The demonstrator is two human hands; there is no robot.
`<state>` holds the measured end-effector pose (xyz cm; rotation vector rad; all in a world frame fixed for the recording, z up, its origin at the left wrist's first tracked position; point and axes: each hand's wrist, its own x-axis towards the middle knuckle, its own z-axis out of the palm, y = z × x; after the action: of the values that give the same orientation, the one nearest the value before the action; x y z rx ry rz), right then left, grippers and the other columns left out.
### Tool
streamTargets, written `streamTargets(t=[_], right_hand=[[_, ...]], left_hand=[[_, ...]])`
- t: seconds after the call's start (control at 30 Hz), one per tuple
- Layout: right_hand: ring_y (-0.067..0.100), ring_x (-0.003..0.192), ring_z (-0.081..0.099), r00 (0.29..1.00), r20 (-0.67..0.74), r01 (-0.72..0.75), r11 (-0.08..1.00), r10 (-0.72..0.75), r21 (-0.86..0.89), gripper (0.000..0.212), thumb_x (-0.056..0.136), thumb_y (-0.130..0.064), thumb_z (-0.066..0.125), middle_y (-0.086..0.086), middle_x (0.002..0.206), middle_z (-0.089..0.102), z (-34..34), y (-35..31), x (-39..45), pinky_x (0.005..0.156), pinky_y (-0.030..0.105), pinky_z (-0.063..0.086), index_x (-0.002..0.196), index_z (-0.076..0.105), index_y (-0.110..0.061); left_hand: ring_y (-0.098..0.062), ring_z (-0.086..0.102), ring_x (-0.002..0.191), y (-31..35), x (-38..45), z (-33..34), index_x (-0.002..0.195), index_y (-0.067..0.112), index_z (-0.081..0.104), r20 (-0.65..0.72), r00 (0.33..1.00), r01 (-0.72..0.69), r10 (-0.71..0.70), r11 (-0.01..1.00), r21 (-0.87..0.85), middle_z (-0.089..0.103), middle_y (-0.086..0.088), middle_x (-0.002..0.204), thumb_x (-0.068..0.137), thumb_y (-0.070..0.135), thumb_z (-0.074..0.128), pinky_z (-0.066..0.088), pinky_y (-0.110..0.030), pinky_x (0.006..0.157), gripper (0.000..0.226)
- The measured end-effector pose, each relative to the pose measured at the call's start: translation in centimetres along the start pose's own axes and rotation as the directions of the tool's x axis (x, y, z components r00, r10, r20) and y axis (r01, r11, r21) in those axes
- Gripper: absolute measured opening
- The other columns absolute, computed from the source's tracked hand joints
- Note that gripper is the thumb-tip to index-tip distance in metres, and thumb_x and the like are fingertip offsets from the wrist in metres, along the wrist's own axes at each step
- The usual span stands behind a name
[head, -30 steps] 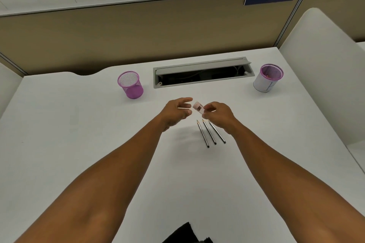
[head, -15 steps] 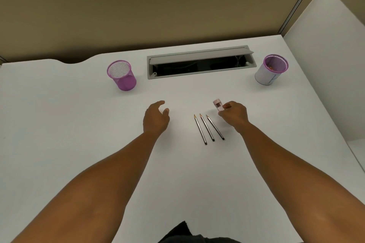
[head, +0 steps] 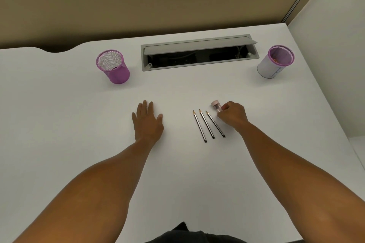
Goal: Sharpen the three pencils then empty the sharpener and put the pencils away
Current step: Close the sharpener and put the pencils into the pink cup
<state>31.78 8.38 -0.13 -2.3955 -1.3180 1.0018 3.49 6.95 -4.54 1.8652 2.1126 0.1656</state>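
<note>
Three dark pencils [head: 208, 126] with sharpened tips lie side by side on the white desk [head: 59, 124], tips pointing away from me. Just right of them, my right hand [head: 233, 115] pinches a small clear sharpener [head: 216, 106] with a pink cap, which is down at the desk surface. My left hand [head: 147, 122] lies flat on the desk, fingers spread, well left of the pencils and holding nothing.
A purple mesh cup [head: 113, 66] stands at the back left. A second purple mesh cup wrapped in white paper [head: 275, 61] stands at the back right. An open grey cable hatch [head: 198, 51] sits between them. Beige partitions wall the desk's back and right.
My hands have parted. The right hand carried the sharpener to the right and lowered it beside the pencils. The left hand moved left and flattened onto the desk.
</note>
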Motion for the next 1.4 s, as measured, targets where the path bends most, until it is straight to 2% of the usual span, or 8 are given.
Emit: streamTargets(t=[0.17, 0.27, 0.37, 0.5, 0.67, 0.83, 1.1, 1.4], right_hand=[[0.021, 0.101, 0.057, 0.995, -0.092, 0.037, 0.998, -0.041, -0.045, 0.042, 0.075, -0.036, 0.070, 0.005, 0.114, 0.055, 0.4, -0.2, 0.0, 0.077, 0.031, 0.048, 0.110, 0.061, -0.013], [0.020, 0.099, 0.057, 0.956, -0.218, 0.184, 0.981, -0.194, -0.068, 0.030, 0.081, -0.041, 0.063, 0.003, 0.107, 0.055, 1.2, -1.2, -0.9, 0.079, 0.035, 0.051, 0.098, 0.061, -0.016], [0.019, 0.091, 0.060, 0.945, -0.129, 0.289, 0.953, -0.300, -0.095, 0.017, 0.080, -0.030, 0.064, 0.001, 0.099, 0.060, 2.2, -2.8, -1.8, 0.078, 0.036, 0.052, 0.091, 0.062, -0.018], [0.021, 0.094, 0.061, 0.946, 0.040, 0.324, 0.926, -0.322, -0.192, 0.023, 0.083, -0.030, 0.062, -0.001, 0.101, 0.064, 3.8, -4.8, -2.6, 0.081, 0.034, 0.050, 0.103, 0.062, -0.019], [0.024, 0.100, 0.055, 0.936, 0.132, 0.352, 0.872, -0.326, -0.341, 0.020, 0.085, -0.025, 0.059, 0.003, 0.104, 0.061, 5.4, -5.9, -2.7, 0.073, 0.029, 0.041, 0.103, 0.059, -0.016], [0.028, 0.097, 0.059, 0.941, 0.121, 0.336, 0.833, -0.315, -0.439, 0.021, 0.084, -0.017, 0.056, 0.007, 0.107, 0.059, 5.9, -6.4, -2.6, 0.074, 0.032, 0.045, 0.105, 0.058, -0.012], [0.031, 0.093, 0.060, 0.955, 0.135, 0.295, 0.855, -0.262, -0.425, 0.021, 0.082, -0.012, 0.053, 0.009, 0.100, 0.062, 6.1, -7.1, -2.4, 0.071, 0.030, 0.044, 0.102, 0.057, -0.010], [0.023, 0.085, 0.061, 0.906, 0.080, 0.418, 0.852, -0.415, -0.314, 0.028, 0.081, -0.018, 0.057, 0.006, 0.102, 0.065, 6.3, -13.1, -2.1, 0.070, 0.029, 0.050, 0.107, 0.065, -0.012]], left_hand=[[-0.022, 0.000, 0.150, 0.3, 0.1, 0.8, 0.154, 0.015, 0.015, 0.009, 1.000, -0.019, 0.019, 0.999, 0.033, 0.006, -0.007, 0.162, 0.102, 0.037, 0.027, 0.001, -0.049, 0.120, 0.058], [-0.022, 0.000, 0.150, 0.1, 0.0, 1.4, 0.155, 0.015, 0.015, -0.004, 1.000, -0.026, 0.026, 0.999, 0.037, 0.006, -0.007, 0.162, 0.102, 0.037, 0.024, 0.000, -0.049, 0.119, 0.057], [-0.022, 0.000, 0.150, -0.1, 0.0, 1.8, 0.155, 0.016, 0.014, -0.021, 0.999, -0.031, 0.032, 0.999, 0.041, 0.007, -0.007, 0.162, 0.102, 0.039, 0.021, 0.000, -0.050, 0.119, 0.058], [-0.021, 0.000, 0.149, -0.2, 0.0, 2.2, 0.154, 0.016, 0.016, -0.045, 0.999, -0.026, 0.026, 1.000, 0.005, 0.008, -0.005, 0.162, 0.101, 0.048, 0.022, -0.002, -0.049, 0.119, 0.063], [-0.021, 0.003, 0.149, -0.3, 0.0, 2.3, 0.153, 0.017, 0.021, -0.086, 0.996, -0.034, 0.033, 0.999, -0.013, 0.013, -0.005, 0.161, 0.098, 0.053, 0.026, 0.000, -0.049, 0.120, 0.066], [-0.020, 0.004, 0.149, -0.2, 0.0, 2.5, 0.153, 0.021, 0.020, -0.105, 0.994, -0.028, 0.028, 1.000, 0.007, 0.014, -0.004, 0.161, 0.097, 0.055, 0.024, 0.002, -0.049, 0.120, 0.066], [-0.019, 0.004, 0.150, 0.2, -0.1, 2.5, 0.154, 0.025, 0.019, -0.128, 0.992, -0.009, 0.013, 0.999, 0.031, 0.013, -0.002, 0.162, 0.096, 0.055, 0.023, 0.004, -0.050, 0.120, 0.065], [-0.020, -0.007, 0.150, 0.2, -0.1, 2.6, 0.156, 0.023, 0.003, -0.091, 0.995, -0.020, 0.029, 0.995, 0.098, -0.005, -0.003, 0.163, 0.096, 0.055, 0.010, 0.002, -0.050, 0.119, 0.068]])
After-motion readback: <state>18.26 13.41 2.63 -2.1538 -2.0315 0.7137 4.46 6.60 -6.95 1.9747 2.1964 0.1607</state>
